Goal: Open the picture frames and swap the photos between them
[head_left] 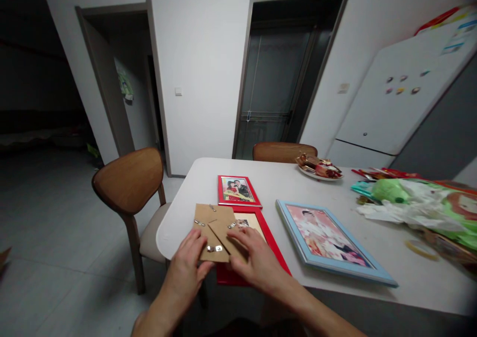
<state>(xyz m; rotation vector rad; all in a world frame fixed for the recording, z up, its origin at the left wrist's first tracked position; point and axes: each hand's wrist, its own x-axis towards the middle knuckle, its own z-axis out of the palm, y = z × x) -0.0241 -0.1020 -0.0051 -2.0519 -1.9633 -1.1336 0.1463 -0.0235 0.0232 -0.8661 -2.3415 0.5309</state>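
Observation:
My left hand (189, 262) grips the near left edge of a brown frame backing board (218, 223), thumb below and fingers on top. On the board's right side, my right hand (257, 260) holds it the same way. Metal clips or hangers and a slanted stand flap show on the board's upward face. Under it, partly hidden, lies a larger red photo frame (274, 247) with a cream mat. A smaller red photo frame (238, 190) with a picture of two people lies just beyond. To the right rests a light blue photo frame (328, 235) holding a pinkish picture.
The white table (268, 178) carries a plate of food or wrapped items (320, 167) at its far side. Plastic bags (417, 203) and a tape roll (422, 250) crowd the right. Wooden chairs stand left (130, 183) and behind; a fridge (402, 88) is at right.

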